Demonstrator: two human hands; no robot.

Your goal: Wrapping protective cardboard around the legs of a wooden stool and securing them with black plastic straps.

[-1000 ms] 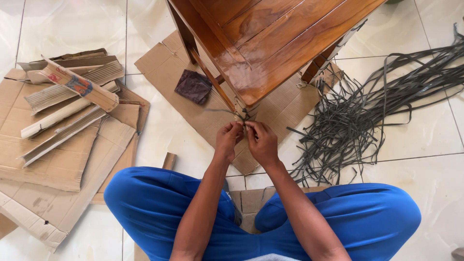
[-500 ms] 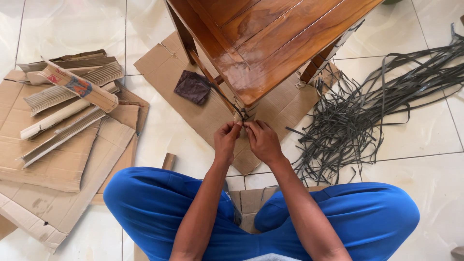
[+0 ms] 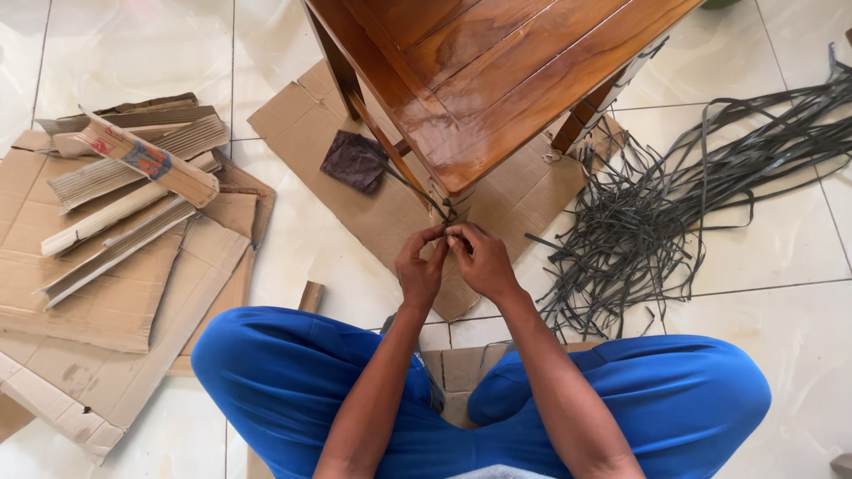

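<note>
While I monitor, left hand (image 3: 419, 266) and right hand (image 3: 482, 259) meet fingertip to fingertip, pinching a thin dark grey strap (image 3: 417, 189) running up-left along the glossy brown wooden stool (image 3: 497, 80) corner directly ahead.

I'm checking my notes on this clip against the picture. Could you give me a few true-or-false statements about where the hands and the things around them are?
1. Both hands, left hand and right hand, meet at the table corner, pinching a dark strap. True.
2. The pile of straps lies to the person's left. False: it lies to the right, on the floor.
3. The dark cloth lies on the cardboard sheet under the table. True.
4. The folded cardboard strips lie on the tabletop. False: they lie on flat cardboard on the floor, to the left.
5. The person wears red trousers. False: the trousers are blue.
</note>
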